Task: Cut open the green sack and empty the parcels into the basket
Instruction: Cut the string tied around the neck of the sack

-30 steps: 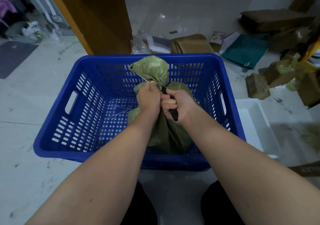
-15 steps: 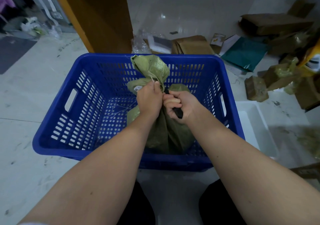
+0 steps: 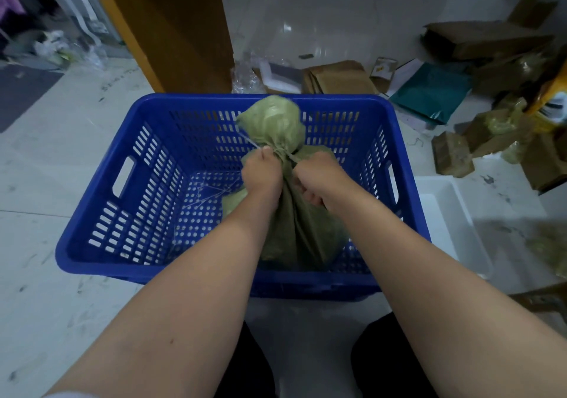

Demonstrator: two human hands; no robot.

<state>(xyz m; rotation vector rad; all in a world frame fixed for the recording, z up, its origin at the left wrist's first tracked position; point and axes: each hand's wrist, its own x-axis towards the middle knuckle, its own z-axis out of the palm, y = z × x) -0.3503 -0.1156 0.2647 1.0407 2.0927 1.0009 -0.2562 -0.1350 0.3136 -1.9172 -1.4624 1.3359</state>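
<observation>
A green woven sack [image 3: 302,232] stands upright inside the blue plastic basket [image 3: 138,179], its tied neck topped by a bunched tuft. My left hand [image 3: 263,174] is clenched around the neck just under the tie, with a thin white string running out above the thumb. My right hand [image 3: 320,179] is fisted against the right side of the neck; the black-handled cutter it held in the earlier frames is almost wholly hidden inside the fist now. No parcels show; the sack is closed.
A white tray [image 3: 445,213] sits on the floor right of the basket. Cardboard boxes [image 3: 452,158] and a teal mailer [image 3: 429,90] litter the far right. Flattened cardboard [image 3: 337,75] and a wooden panel [image 3: 171,29] stand behind the basket. Loose strings lie on the basket floor.
My right hand has turned knuckles-up and pressed closer to the tie, hiding the black handle. The sack's top tuft has swung to the right. My left hand keeps its grip.
</observation>
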